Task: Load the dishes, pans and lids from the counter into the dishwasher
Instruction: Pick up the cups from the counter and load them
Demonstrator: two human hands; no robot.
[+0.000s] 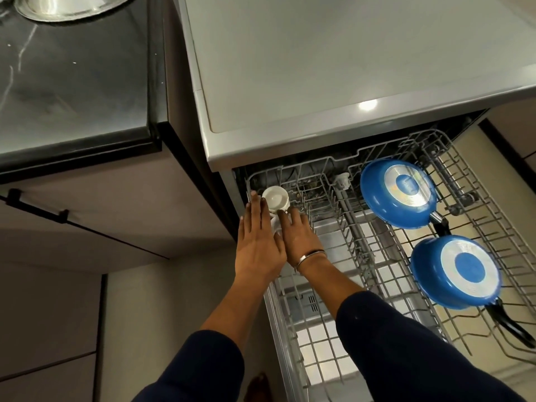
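A white cup (275, 198) sits upside down at the back left corner of the pulled-out dishwasher rack (348, 233). My left hand (258, 245) lies flat with straight fingers against the cup's left side. My right hand (300, 236), with a metal bangle at the wrist, touches the cup's near side. Its thumb and forefinger pinch a white part of the cup between my two hands. Two blue pans lie bottom up on the right of the rack, one at the back (398, 194) and one nearer (455, 271), their black handles pointing toward me.
The grey dishwasher top (333, 68) overhangs the back of the rack. A dark counter (72, 82) at the left carries a steel bowl (66, 7) at the top edge. Cabinet fronts with a black handle (37, 210) lie below it. The open door (313, 352) shows under the rack.
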